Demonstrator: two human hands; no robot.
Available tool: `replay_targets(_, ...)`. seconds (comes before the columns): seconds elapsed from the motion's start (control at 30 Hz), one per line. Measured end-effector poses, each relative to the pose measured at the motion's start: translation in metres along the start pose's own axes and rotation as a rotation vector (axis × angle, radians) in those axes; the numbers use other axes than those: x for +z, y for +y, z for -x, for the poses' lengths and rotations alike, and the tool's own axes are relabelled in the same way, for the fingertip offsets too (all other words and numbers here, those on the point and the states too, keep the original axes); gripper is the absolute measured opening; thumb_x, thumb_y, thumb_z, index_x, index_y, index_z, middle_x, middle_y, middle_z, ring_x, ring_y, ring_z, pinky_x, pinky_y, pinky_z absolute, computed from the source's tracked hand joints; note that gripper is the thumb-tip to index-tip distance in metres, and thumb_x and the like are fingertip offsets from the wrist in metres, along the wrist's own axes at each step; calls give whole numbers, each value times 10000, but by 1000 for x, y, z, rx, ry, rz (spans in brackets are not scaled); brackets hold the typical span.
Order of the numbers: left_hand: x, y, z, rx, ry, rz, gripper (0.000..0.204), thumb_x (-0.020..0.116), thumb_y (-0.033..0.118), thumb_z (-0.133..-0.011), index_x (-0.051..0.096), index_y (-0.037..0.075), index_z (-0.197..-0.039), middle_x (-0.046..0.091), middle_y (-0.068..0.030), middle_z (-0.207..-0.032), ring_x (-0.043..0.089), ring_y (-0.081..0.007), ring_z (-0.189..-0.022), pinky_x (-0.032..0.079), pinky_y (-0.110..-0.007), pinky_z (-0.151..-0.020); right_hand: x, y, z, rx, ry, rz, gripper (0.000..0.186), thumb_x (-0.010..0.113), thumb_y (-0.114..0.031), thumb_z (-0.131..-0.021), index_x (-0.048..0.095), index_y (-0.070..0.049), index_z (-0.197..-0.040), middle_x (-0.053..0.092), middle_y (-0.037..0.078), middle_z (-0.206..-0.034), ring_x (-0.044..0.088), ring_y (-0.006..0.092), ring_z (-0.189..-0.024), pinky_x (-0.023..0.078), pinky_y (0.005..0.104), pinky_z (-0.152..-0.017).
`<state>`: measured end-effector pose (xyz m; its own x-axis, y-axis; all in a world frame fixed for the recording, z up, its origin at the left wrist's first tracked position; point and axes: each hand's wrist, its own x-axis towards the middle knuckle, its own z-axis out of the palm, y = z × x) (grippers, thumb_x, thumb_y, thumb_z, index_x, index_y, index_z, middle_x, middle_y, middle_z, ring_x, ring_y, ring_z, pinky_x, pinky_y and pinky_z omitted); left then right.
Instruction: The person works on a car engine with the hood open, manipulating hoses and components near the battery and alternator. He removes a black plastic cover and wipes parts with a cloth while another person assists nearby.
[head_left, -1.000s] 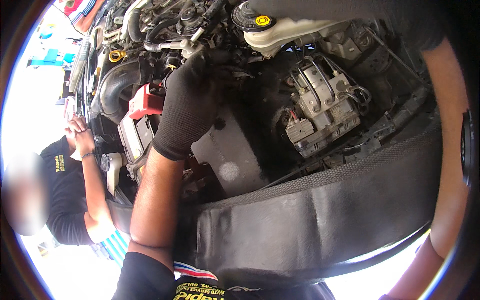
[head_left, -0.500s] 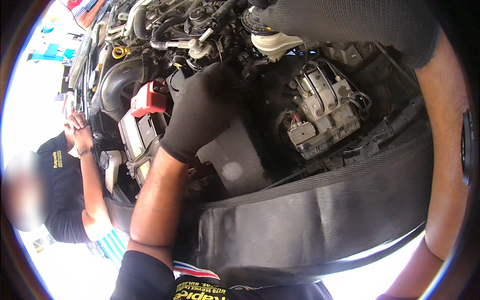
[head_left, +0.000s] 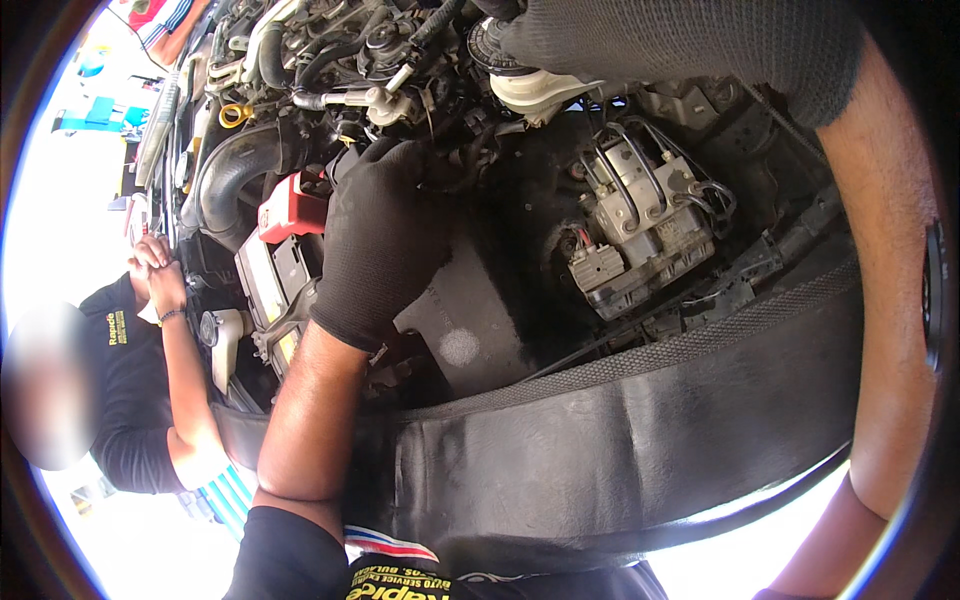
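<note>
Against one second ago, the right hand [head_left: 680, 50] has come lower over the one black cap [head_left: 490, 48], and the yellow mark that showed on it is now covered. The left hand [head_left: 385, 235] sits slightly lower, its back still upward. Both hands are gloved. The right hand's fingers bend over the cap; I cannot tell whether they grip it. The left hand is curled, fingertips hidden, so I cannot tell what it holds.

Under the right hand is one white reservoir, [head_left: 535, 92] bearing the cap. Below that hand, right of the left one, is one metal block [head_left: 640, 185]. Left of the left hand are one red cover [head_left: 292, 208], one battery [head_left: 262, 280], one yellow ring [head_left: 235, 115] and, farther off, a co-worker's two clasped hands [head_left: 152, 258].
</note>
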<state>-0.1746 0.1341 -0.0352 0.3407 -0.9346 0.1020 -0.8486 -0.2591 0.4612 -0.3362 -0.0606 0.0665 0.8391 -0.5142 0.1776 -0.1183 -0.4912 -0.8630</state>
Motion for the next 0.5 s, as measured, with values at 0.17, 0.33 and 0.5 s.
replay_targets(0.17,-5,3,1,9,5,-48,135,732,80,-861,745,25,-984,720,-170,-853,716,-390,-824,567,-439,-740,1,-1,0,3,-1,-9,199,651,-168,-976,742,-40,-1098,744,141,-998,758,277,-899,632,420,-824)
replay_targets(0.33,-3,-8,-8,24,0,143,97,711,58,-906,738,19,-990,719,-119,-709,729,-273,-686,564,-350,-659,2,-3,1,7,2,-14,201,650,-172,-979,742,-39,-1099,744,142,-1001,758,277,-900,633,419,-825)
replay_targets(0.5,-1,-11,-4,-126,-27,489,140,712,36,-925,741,7,-1058,762,-117,-830,730,-143,-771,581,-303,-726,-1,-3,4,16,13,-28,204,649,-176,-983,742,-37,-1100,745,143,-1004,759,277,-902,634,418,-825)
